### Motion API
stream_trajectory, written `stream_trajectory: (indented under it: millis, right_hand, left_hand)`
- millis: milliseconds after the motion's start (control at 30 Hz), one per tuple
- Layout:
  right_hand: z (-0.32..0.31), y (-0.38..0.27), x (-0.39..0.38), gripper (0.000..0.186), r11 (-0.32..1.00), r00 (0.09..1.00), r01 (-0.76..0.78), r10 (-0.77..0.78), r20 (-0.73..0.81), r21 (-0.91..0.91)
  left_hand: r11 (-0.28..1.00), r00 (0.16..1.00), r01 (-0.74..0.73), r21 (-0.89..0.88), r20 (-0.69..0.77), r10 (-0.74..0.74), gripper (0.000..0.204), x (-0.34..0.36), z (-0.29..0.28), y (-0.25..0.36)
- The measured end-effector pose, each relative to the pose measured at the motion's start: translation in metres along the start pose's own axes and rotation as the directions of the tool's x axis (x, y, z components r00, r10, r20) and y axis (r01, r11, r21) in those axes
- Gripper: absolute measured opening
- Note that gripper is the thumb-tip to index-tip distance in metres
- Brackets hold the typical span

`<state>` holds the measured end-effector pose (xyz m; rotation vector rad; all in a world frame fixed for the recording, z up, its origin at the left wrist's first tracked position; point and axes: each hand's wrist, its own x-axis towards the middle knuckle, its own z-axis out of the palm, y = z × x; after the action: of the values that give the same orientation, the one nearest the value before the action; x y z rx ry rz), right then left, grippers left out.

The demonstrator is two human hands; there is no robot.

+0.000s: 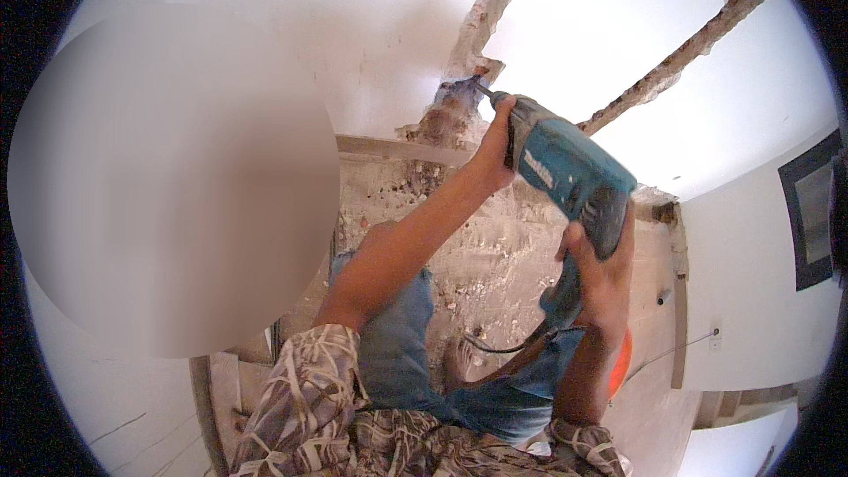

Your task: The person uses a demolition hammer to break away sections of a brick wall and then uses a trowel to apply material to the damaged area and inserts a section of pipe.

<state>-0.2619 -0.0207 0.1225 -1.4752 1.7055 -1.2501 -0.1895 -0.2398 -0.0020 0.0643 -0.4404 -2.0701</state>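
Observation:
A teal and black hammer drill (pixel 565 159) is held up in front of me, pointing up and to the left. My left hand (pixel 500 146) is wrapped round its front end, behind the chuck. The rear handle sits in my right hand (pixel 602 278), fingers closed round it; the trigger is hidden. The thin drill bit (pixel 482 88) reaches a rough channel (pixel 455 106) chipped into the white wall, where broken brick shows. Whether the tip touches the brick or stops just short, I cannot tell. A black power cord (pixel 503 350) curves below the drill.
A second chipped groove (pixel 685 57) slants across the wall at the right. Rubble and dust (pixel 477 256) cover the floor under the channel. Beside my right forearm is an orange object (pixel 621 367). A cable runs to a wall outlet (pixel 715 338). A blurred disc hides much of the left.

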Motion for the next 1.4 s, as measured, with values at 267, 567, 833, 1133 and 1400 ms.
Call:
stream_trajectory:
  millis: [267,567,833,1133,1400]
  right_hand:
    - [-0.007,0.014,0.001,0.089,0.991,0.998,0.023,-0.014,0.068,-0.133]
    - [0.009,0.046,-0.087,0.076,0.957,0.997,0.015,0.006,-0.072,0.290]
    - [0.014,0.079,-0.098,0.070,0.967,0.991,0.113,-0.094,-0.093,0.230]
    - [0.031,0.110,-0.097,0.076,0.981,0.977,0.154,-0.169,-0.128,-0.116]
    - [0.048,0.111,-0.094,0.092,0.981,0.979,0.141,-0.158,-0.128,-0.137]
  left_hand:
    - [0.998,0.988,0.007,-0.069,0.158,0.004,0.081,-0.019,0.009,-0.004]
    - [0.985,0.994,0.102,0.136,-0.051,-0.096,0.074,-0.067,0.003,-0.025]
    - [0.980,0.980,0.108,0.166,-0.185,-0.077,0.066,-0.082,0.003,-0.019]
    - [0.982,0.985,0.108,0.155,-0.150,-0.085,0.067,-0.084,-0.004,-0.006]
    - [0.966,0.986,0.102,0.238,-0.153,-0.067,0.078,-0.084,0.002,0.009]
